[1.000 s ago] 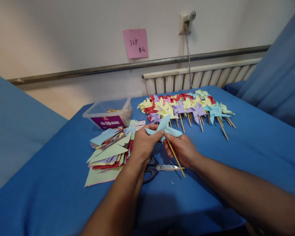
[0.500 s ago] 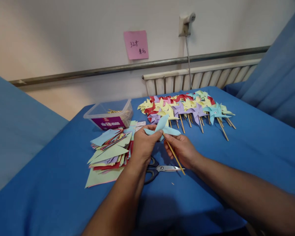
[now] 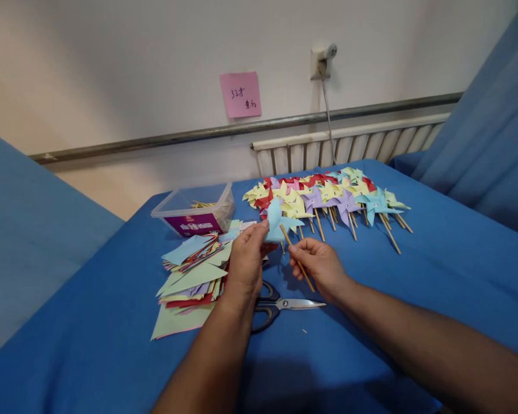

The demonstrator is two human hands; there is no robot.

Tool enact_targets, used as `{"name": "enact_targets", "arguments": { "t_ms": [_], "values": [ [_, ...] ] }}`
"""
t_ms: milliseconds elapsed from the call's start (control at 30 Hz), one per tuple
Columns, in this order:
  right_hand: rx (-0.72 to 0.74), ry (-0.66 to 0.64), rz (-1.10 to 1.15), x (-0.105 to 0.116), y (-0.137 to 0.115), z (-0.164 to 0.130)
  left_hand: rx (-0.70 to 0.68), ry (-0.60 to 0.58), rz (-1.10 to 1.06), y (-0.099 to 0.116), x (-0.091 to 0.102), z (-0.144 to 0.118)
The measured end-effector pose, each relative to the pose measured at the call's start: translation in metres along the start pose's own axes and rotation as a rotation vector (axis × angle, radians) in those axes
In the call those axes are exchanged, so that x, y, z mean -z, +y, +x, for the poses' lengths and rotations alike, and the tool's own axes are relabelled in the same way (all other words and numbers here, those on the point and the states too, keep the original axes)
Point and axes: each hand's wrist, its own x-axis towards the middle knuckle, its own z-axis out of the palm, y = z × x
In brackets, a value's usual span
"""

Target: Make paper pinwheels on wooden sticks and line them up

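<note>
Pinwheel (image 3: 278, 221), light blue, held above counter (image 3: 435, 270) centre: left hand (image 3: 246, 261) pinches a blade, right hand (image 3: 319, 264) grips its stick (image 3: 297, 259). Best keep stick steady, blades uncrushed.

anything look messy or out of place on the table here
Mostly tidy. The stack of cut paper sheets is fanned out unevenly, corners poking every way. The scissors lie half under the left hand. A tiny scrap sits loose on the blue cloth. Nothing looks damaged.
</note>
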Motion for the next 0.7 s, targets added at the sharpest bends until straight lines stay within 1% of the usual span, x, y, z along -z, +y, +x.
{"name": "enact_targets", "arguments": {
  "t_ms": [67,200,267,333,433,500,567,700],
  "values": [
    [0.005,0.001,0.003,0.0,0.0,0.0,-0.001,-0.017,-0.03,0.001,0.0,-0.001],
    [0.02,0.001,0.013,0.001,0.001,0.002,0.054,-0.036,-0.065,0.005,-0.003,-0.004],
    [0.018,0.011,0.016,0.002,0.002,0.003,0.061,-0.033,-0.067,0.007,-0.004,-0.004],
    [0.016,0.019,0.018,0.003,0.002,0.004,0.025,0.002,-0.022,0.006,-0.003,-0.003],
    [0.019,0.009,0.035,0.004,0.002,0.005,-0.063,0.122,0.092,0.003,0.0,0.002],
    [0.016,-0.018,0.049,0.004,0.002,0.004,-0.071,0.166,0.114,0.001,0.002,0.004],
    [0.007,-0.055,0.048,0.003,0.002,0.003,-0.023,0.134,0.087,-0.001,0.003,0.005],
    [-0.018,-0.107,0.033,0.002,0.003,0.001,0.088,-0.019,0.0,-0.004,0.001,0.001]
  ]
}}
